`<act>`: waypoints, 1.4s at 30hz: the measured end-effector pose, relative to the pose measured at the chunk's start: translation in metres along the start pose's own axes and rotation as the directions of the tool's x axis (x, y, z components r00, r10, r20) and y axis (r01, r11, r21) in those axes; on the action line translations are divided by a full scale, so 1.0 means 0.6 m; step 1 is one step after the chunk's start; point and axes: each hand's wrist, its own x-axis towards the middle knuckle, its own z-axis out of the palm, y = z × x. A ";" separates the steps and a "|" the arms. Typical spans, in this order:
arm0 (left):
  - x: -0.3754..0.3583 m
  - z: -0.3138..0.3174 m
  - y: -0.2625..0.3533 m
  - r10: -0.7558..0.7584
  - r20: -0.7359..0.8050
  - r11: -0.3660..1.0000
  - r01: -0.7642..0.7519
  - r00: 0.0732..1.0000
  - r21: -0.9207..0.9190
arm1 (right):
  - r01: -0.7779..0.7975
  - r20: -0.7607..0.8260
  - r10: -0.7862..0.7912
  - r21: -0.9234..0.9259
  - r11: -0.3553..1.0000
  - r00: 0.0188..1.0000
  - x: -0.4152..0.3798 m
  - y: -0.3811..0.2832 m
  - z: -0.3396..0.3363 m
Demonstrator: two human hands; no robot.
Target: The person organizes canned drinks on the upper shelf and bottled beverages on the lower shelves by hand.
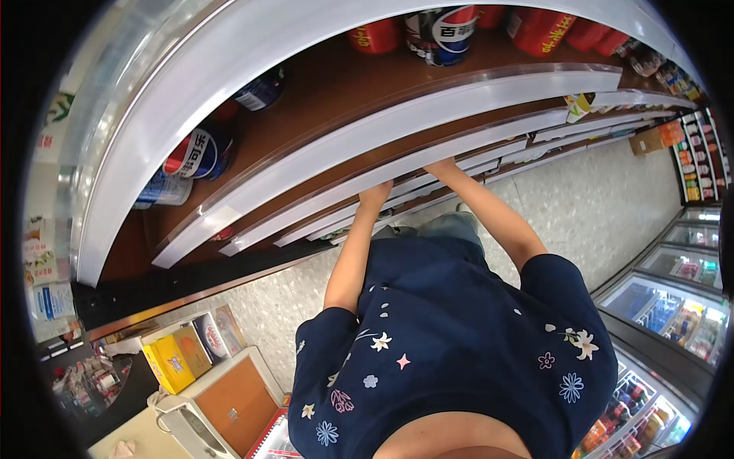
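Note:
Both arms reach down to a lower level of a store shelf with white front strips (428, 115). My left hand (375, 196) is at the shelf's edge, its fingers hidden beneath the strip. Farther right, my right hand (441, 165) also goes in under the strip, and its fingers do not show. What either hand touches is hidden. On the upper shelf stand a blue and black Pepsi can (451, 32), red cans (539, 30) and, at the left, another Pepsi can (200, 153).
Glass-door coolers (669, 298) with drinks line the right side. A cardboard box (647, 142) sits on the floor at the far right. At the lower left are a yellow box (170, 362) and a counter (130, 428) with a telephone (191, 430).

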 end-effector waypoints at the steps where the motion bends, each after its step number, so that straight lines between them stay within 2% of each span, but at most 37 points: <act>1: -0.001 -0.012 0.017 -0.025 0.022 1.000 0.025 0.999 0.006 | 0.040 -0.020 -0.038 0.094 0.995 0.999 -0.002 0.002 0.012; 5: -0.001 -0.031 0.062 -0.086 0.055 0.990 0.092 0.995 -0.107 | 0.082 -0.065 -0.063 0.342 0.936 0.996 0.004 0.002 0.049; 8: 0.002 -0.024 0.058 -0.139 0.107 0.986 0.147 0.985 -0.079 | 0.063 -0.058 -0.042 0.424 0.904 0.997 0.011 0.014 0.058; 11: 0.002 -0.007 0.043 -0.068 -0.015 0.997 0.068 0.998 -0.021 | 0.013 -0.032 0.001 0.438 0.899 0.999 0.016 0.032 0.062; 14: 0.011 0.019 0.041 -0.086 -0.021 0.996 0.086 0.996 -0.014 | -0.039 0.012 0.037 0.358 0.933 0.999 0.000 0.059 0.056; 16: 0.022 0.030 0.059 -0.070 -0.013 0.998 0.070 0.997 -0.009 | 0.046 0.092 -0.058 0.123 0.991 0.994 -0.016 0.067 0.026; 19: 0.047 0.078 0.077 -0.020 -0.055 0.997 0.016 0.998 -0.074 | 0.019 0.232 -0.039 0.090 0.996 0.972 -0.033 0.055 -0.045; 20: 0.055 0.103 0.076 -0.005 -0.062 0.993 -0.003 0.998 -0.122 | -0.137 0.327 0.079 0.158 0.978 0.942 -0.029 0.035 -0.079; 21: 0.067 0.117 0.086 0.009 -0.069 0.985 -0.020 0.998 -0.170 | -0.170 0.361 0.123 0.102 0.980 0.924 -0.027 0.044 -0.091; 23: 0.083 0.144 0.106 0.040 -0.074 0.993 -0.048 0.996 -0.110 | -0.232 0.424 0.215 -0.011 0.973 0.880 -0.025 0.061 -0.113; 26: 0.106 0.157 0.140 0.072 -0.106 0.995 -0.079 0.992 -0.067 | -0.076 0.294 0.092 -0.067 0.995 0.951 -0.026 0.111 -0.109; 28: 0.112 0.162 0.151 0.092 -0.160 0.995 -0.096 0.983 -0.018 | -0.029 0.170 0.040 -0.067 0.997 0.985 -0.021 0.115 -0.116; 29: 0.113 0.161 0.152 0.081 -0.143 0.996 -0.085 0.986 -0.023 | -0.004 0.110 0.011 -0.067 0.998 0.994 -0.019 0.116 -0.117; 31: 0.100 0.159 0.140 0.051 -0.109 0.998 -0.055 0.993 -0.029 | -0.090 0.187 0.110 -0.113 0.990 0.976 -0.015 0.102 -0.131; 34: 0.064 0.143 0.117 0.015 -0.173 0.993 0.005 0.985 0.114 | -0.139 0.251 0.176 -0.158 0.978 0.952 -0.026 0.099 -0.129; 35: 0.054 0.134 0.103 -0.047 -0.191 0.983 0.080 0.981 0.166 | -0.143 0.263 0.184 -0.168 0.975 0.947 -0.030 0.102 -0.125; 37: 0.028 0.118 0.063 -0.167 -0.235 0.938 0.227 0.958 0.262 | -0.158 0.399 0.219 -0.181 0.971 0.890 -0.034 0.114 -0.125; 38: 0.017 0.109 0.039 -0.176 -0.321 0.915 0.275 0.931 0.295 | -0.164 0.464 0.236 -0.189 0.968 0.854 -0.037 0.119 -0.123; 41: -0.014 0.061 -0.015 -0.131 -0.510 0.823 0.380 0.850 0.422 | -0.098 0.535 0.154 -0.133 0.986 0.831 -0.065 0.132 -0.098; 42: -0.021 0.038 -0.029 -0.182 -0.558 0.853 0.413 0.809 0.320 | -0.072 0.581 0.102 -0.073 0.995 0.807 -0.070 0.132 -0.090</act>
